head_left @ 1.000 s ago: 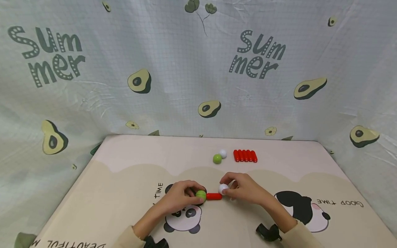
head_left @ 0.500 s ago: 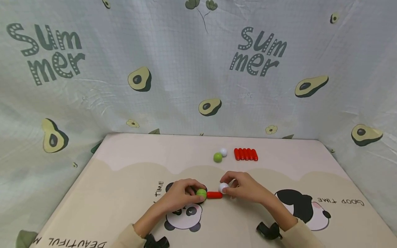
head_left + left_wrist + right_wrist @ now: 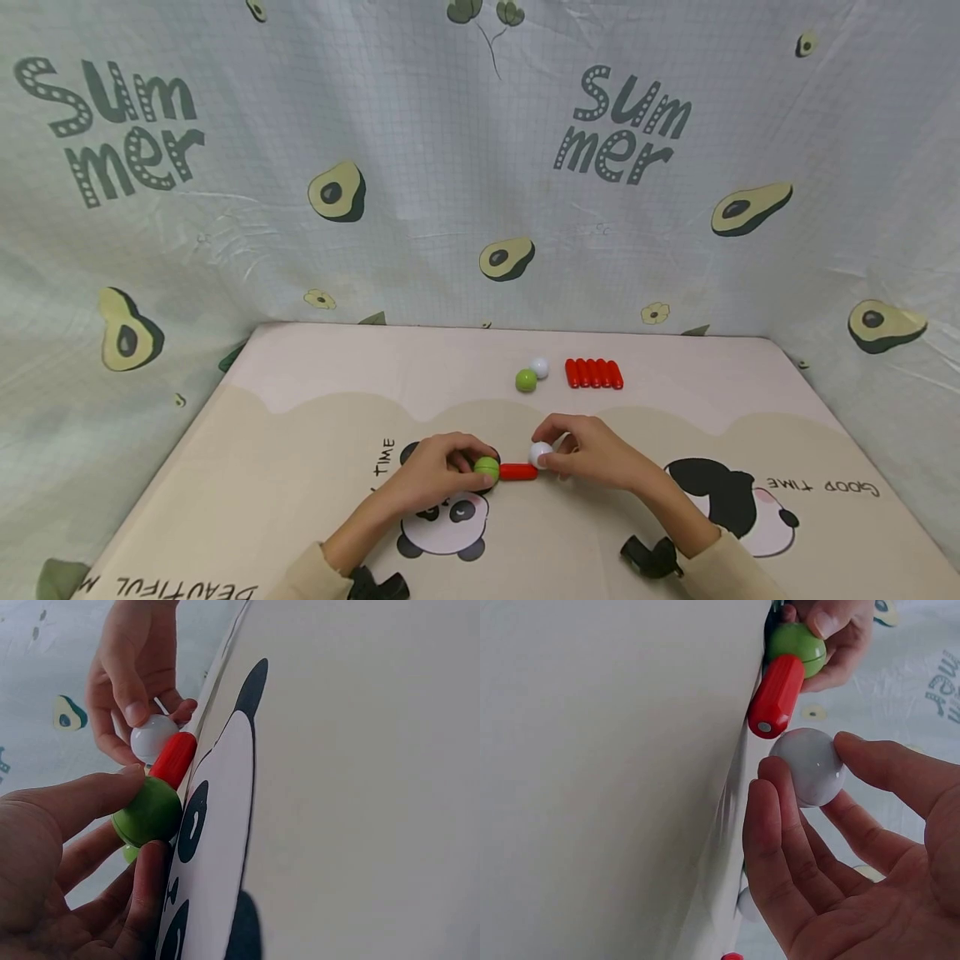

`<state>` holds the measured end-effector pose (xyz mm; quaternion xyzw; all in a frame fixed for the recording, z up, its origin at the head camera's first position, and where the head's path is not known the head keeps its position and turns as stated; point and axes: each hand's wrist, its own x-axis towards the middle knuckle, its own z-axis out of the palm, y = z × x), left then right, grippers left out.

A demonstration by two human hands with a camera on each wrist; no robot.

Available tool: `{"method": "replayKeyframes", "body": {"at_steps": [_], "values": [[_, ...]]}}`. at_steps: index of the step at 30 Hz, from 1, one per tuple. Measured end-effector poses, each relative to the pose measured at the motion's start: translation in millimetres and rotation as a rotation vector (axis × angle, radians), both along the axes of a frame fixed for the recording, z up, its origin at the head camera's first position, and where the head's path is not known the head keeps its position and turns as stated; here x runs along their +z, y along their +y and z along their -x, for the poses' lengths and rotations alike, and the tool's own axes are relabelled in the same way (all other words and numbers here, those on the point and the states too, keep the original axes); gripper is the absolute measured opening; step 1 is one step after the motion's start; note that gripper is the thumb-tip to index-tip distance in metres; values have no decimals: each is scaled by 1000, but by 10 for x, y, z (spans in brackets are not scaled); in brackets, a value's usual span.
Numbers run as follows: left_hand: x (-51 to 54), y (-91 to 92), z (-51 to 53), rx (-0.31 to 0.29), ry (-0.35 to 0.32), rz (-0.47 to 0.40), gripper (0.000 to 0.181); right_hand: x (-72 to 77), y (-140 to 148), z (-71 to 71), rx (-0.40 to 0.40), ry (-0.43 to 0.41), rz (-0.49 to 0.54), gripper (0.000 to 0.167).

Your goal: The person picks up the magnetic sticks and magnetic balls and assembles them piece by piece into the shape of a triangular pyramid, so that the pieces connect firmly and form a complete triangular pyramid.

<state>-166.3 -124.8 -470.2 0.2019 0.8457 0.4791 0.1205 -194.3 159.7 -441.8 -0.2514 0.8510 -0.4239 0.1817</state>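
1. Curling its thumb and fingers around a glossy, seamed green ball point(image 3: 487, 471), the person's left hand point(image 3: 438, 468) is holding it low over the pale, panda-printed table covering point(image 3: 300, 467). Uneven pressure could be making that slick round surface turn, swinging anything joined to it.

2. At the ball's right side, a shiny red rod with rounded ends point(image 3: 518, 472) is pointing toward the other hand. Neither hand is gripping it directly, so I'm judging that a twist or knock could part it from the ball if the join is weak. I can't tell whether it is resting on the covering.

3. Farther back, a loose green ball point(image 3: 526, 381) and a loose white ball point(image 3: 540, 367) are sitting close together; jolting the table could set them rolling.

4. A smooth, shiny white ball point(image 3: 808, 766) is hanging just beside the rod's far end, where a small silvery dot point(image 3: 764, 727) is showing. I can't tell whether they are touching; meeting off-centre could be pushing the rod askew.

5. The right hand point(image 3: 592, 450) is pinching that white ball; too light a pinch could let it slip.

6. Beyond, five red rods point(image 3: 594, 374) are lying side by side; a brushing hand could scatter them.
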Motion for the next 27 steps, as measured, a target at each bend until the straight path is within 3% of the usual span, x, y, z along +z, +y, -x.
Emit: {"method": "replayKeyframes", "body": {"at_steps": [27], "values": [[11, -5, -2, 1, 5, -1, 27, 30, -16, 0, 5, -13, -10, 28]]}}
